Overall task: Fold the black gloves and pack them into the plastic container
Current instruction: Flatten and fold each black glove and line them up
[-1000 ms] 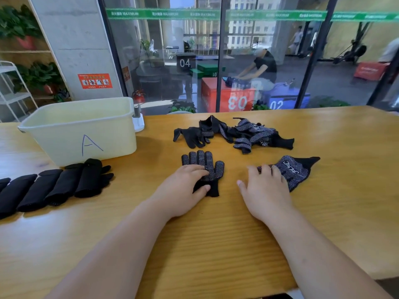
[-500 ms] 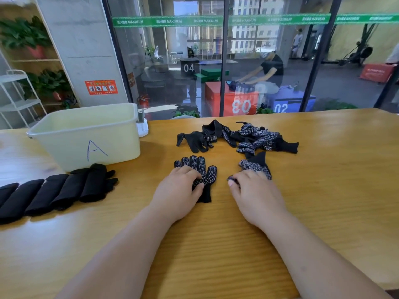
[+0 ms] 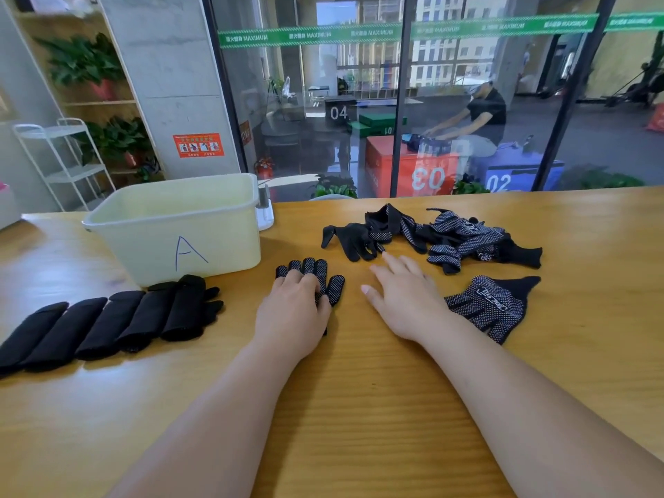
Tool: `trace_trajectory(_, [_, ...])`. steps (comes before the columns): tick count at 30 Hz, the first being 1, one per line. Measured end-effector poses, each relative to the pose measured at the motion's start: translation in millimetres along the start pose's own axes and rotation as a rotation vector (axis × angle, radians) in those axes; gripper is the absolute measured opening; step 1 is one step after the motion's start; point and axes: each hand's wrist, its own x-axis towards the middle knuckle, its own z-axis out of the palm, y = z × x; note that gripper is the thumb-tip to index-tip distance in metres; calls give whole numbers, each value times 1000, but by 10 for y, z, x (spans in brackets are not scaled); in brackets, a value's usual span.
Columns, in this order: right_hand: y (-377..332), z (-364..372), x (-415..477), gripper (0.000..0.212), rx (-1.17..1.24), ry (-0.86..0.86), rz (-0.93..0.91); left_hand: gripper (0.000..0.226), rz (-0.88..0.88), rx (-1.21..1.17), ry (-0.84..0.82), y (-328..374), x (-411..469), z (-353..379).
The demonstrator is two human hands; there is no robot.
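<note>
Hands both flat: left hand (image 3: 293,312) presses dotted glove (image 3: 335,287); right hand (image 3: 404,300) fingers spread, empty, near glove pile (image 3: 460,237).

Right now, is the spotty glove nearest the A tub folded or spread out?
Spread out. The spotty glove lies flat on the table, fingers and thumb fanned apart, unlike the rolled gloves beside the tub.

Wooden table (image 3: 359,407); white rack (image 3: 68,167) and potted plants (image 3: 82,62) left; orange sticker (image 3: 198,145) on pillar (image 3: 172,66); red 03 box (image 3: 413,174), blue 02 box (image 3: 513,176) behind glass (image 3: 305,84).
</note>
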Motion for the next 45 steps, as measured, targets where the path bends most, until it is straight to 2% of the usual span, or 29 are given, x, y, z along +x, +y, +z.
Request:
trace_trajectory(4, [-113,111,288,74,1,-43,-96,30,-3,-49,1,-41,50,36])
trace_trajectory(8, [-119,96,338,81,-3,-91,-72,28,-26,-112,18,-91,101,59])
trace_trajectory(10, [-141,18,279,71,-84,-10,-79,28,-34,-125,25,-89,121,67])
trace_trajectory(12, [-185,-57,196,52,-153,143,-100,28,-30,-122,32,-68,121,83])
trace_trajectory(15, [-205,-115,126,35,-122,319,-170,28,-17,-124,46,-55,111,92])
trace_trajectory(16, [-187,-103,125,33,-75,315,-196,27,-15,-130,50,-59,106,90])
trace_trajectory(18, [-136,-75,145,40,6,185,-207,27,-13,-140,55,-66,95,73])
trace_trajectory(20, [-108,-72,158,45,-4,27,-202,25,-12,-143,54,-80,84,54])
trace_trajectory(21, [-100,-93,149,45,-24,7,-202,24,-14,-149,52,-90,80,43])
trace_trajectory(24, [-29,-210,105,44,66,132,-132,18,-17,-177,52,-109,75,1])
trace_trajectory(27, [49,-225,100,27,98,236,-150,12,-8,-191,57,-103,64,-27])
trace_trajectory(29, [61,-189,113,36,131,189,-197,12,4,-186,58,-94,55,-28])
trace_trajectory(31, [47,-136,131,55,107,34,-202,13,16,-184,65,-101,52,-14])
trace_trajectory(33, [12,-76,156,62,10,-78,-181,17,13,-177,72,-117,56,2])
trace_trajectory(36, [-58,-69,213,55,-49,23,-133,21,1,-150,78,-139,67,31])
trace_trajectory(39, [-126,-97,248,40,15,112,-107,21,-7,-143,77,-145,71,41])
trace_trajectory(42, [-105,-109,202,34,42,128,-45,19,-9,-156,78,-154,78,36])
trace_trajectory(45, [-46,-207,124,30,-30,71,-21,16,7,-180,87,-156,88,15])
